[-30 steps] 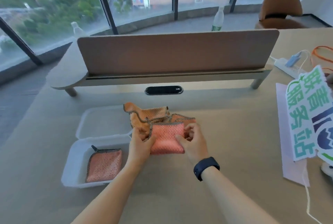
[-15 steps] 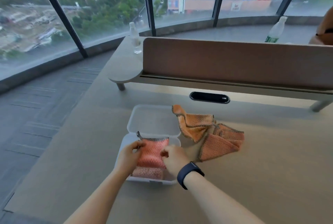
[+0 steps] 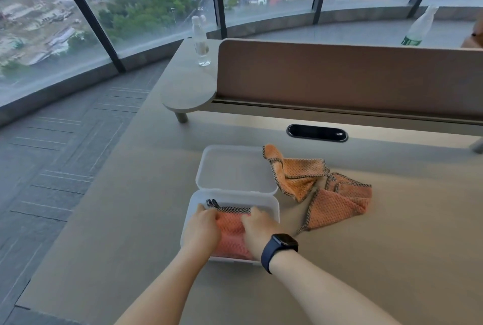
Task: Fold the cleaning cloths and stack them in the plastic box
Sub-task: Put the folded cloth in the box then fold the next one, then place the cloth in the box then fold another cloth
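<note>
Both hands inside white rectangular plastic box (image 3: 271,207), near table (image 3: 392,259) edge. Left hand (image 3: 202,228) and right hand (image 3: 258,230) pressing down on folded pink mesh cleaning cloth with dark stitched edge (image 3: 231,222). Fingers curled over the cloth's far edge; true pinch versus flat press cannot be told. Open hinged lid (image 3: 235,168) lying flat just beyond the box. Loose orange mesh cloths with dark trim (image 3: 326,194), crumpled and unfolded, just right of box and lid; exact count unclear.

Step in hand, judged: seating the folded cloth in the stack.
- Press evenly with both palms, corners squared to box walls.
- Tuck stray dark hanging loop (image 3: 212,203) at far left corner so nothing sits proud of the rim.
- Release straight up, avoiding drag on the top layer.

Hidden or unclear: number of cloths under the top one, masked by hands and near wall. Fingertips buried in fabric. Dark smartwatch (image 3: 281,245) on right wrist. Clear bottle (image 3: 200,42) on raised shelf, well apart.
</note>
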`<state>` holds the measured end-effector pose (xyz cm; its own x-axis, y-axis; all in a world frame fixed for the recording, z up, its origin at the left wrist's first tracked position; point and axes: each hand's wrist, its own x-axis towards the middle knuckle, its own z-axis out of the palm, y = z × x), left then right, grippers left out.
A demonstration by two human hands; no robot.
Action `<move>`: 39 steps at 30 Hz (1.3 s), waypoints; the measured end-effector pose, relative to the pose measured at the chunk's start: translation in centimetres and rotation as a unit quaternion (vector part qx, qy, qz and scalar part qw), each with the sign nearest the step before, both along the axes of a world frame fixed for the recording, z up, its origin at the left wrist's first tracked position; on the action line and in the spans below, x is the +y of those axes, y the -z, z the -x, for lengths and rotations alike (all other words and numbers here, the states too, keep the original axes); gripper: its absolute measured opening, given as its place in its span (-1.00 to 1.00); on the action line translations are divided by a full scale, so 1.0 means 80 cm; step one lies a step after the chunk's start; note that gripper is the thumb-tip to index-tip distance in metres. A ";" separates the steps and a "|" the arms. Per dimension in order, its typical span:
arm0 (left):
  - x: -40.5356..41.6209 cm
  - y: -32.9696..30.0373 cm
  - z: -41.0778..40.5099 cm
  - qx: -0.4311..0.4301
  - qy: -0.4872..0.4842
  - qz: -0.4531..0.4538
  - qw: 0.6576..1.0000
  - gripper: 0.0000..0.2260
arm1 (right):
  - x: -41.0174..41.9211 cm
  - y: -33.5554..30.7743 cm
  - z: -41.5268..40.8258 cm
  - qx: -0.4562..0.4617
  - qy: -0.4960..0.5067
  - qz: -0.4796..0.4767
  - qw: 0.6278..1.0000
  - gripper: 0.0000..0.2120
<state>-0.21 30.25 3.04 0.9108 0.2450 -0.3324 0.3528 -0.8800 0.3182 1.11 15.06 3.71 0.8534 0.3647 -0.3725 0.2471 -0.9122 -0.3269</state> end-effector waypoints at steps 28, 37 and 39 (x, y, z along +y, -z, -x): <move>-0.200 -0.045 -0.067 -0.132 0.238 0.096 0.957 -0.86 | -0.293 -0.023 -0.056 -0.113 0.273 -0.060 0.954 -0.83; -0.286 0.015 -0.093 -0.024 0.212 0.064 0.975 -0.68 | -0.351 0.029 -0.110 -0.057 0.199 -0.057 0.977 -0.69; -0.298 0.024 -0.096 -0.010 0.199 0.052 0.979 -0.60 | -0.351 0.038 -0.122 -0.046 0.175 -0.059 0.982 -0.68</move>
<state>7.51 6.45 1.15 0.9340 -0.1649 -0.3169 -0.0188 -0.9085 0.4174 10.89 -13.03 0.70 0.9621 0.0790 -0.2611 -0.0414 -0.9037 -0.4261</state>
